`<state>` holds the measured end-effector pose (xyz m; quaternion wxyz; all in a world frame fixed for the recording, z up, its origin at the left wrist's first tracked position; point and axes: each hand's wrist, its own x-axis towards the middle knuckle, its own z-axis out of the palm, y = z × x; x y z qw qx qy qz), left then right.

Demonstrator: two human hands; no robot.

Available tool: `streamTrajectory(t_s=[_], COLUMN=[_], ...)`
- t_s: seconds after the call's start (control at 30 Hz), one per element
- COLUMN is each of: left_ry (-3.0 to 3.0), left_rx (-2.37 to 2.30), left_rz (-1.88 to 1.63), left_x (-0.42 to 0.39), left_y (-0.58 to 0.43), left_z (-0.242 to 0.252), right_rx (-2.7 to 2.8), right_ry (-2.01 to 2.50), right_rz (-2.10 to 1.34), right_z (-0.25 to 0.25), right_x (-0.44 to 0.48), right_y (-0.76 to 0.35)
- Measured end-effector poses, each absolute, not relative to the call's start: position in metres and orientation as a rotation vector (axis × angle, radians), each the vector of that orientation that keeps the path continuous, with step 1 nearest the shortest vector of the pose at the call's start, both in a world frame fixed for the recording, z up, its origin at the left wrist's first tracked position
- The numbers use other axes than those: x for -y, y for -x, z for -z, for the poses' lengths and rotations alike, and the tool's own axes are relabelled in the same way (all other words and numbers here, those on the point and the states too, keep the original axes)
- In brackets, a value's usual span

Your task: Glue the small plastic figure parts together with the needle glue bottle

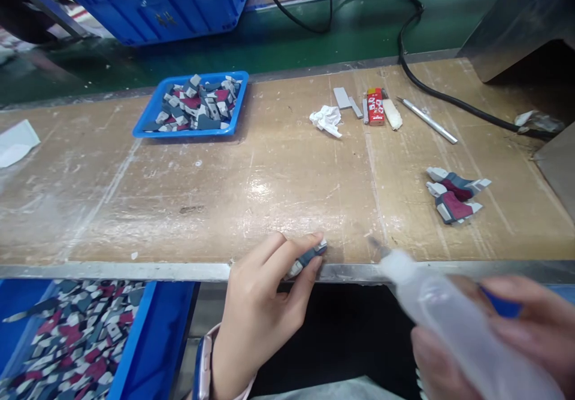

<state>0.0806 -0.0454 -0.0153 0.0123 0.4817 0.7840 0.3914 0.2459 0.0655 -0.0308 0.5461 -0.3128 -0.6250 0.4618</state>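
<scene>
- The left hand [265,295] is at the near edge of the tabletop [215,196], its fingers [287,253] closed on a small grey and white plastic piece [309,256].
- That piece lies between the thumb, on its near side, and the fingers, on its far side; it slants up to the right, with one pale end showing near the fingertips and the other closer to the palm.
- Whether the piece also rests on the wood beneath cannot be told.
- The right hand [516,322], blurred, has its fingers wrapped around a cloudy squeeze bottle [462,328].
- The bottle tilts, its narrow dark tip [378,245] aimed up and left, to the right of the held piece and apart from it.
- Two grey, maroon and white pieces [458,199] lie side by side on the tabletop, beyond the bottle and to the right.
- Farther back are a crumpled tissue [326,120], a red packet [376,108] and a slim metal tool [429,121].
- A shallow blue tray [140,126] of similar pieces stands toward the back left.
- Below the edge, at the lower left, a blue bin [135,352] holds many more of them.
</scene>
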Motion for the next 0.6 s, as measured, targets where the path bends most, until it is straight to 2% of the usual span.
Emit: streamTrajectory(t_s=[0.2,0.4,0.6], left_ry=[-1.715,-1.768,-1.749], left_rx=[-2.521,-2.500,-2.485], left_rz=[-1.019,-1.186,-1.329], left_x=[0.048,0.048,0.044], left_y=[-0.080,-0.082,-0.081], left_z=[0.020,0.022,0.028], right_rx=[1.260,1.479,1.795], right_ry=[0.801,0.705,0.764], right_rz=[-1.251,-1.228,-1.263], right_z=[0.033,0.026,0.046], right_x=[-0.109,-0.121,-0.142], right_y=[-0.230,-0.207,-0.191])
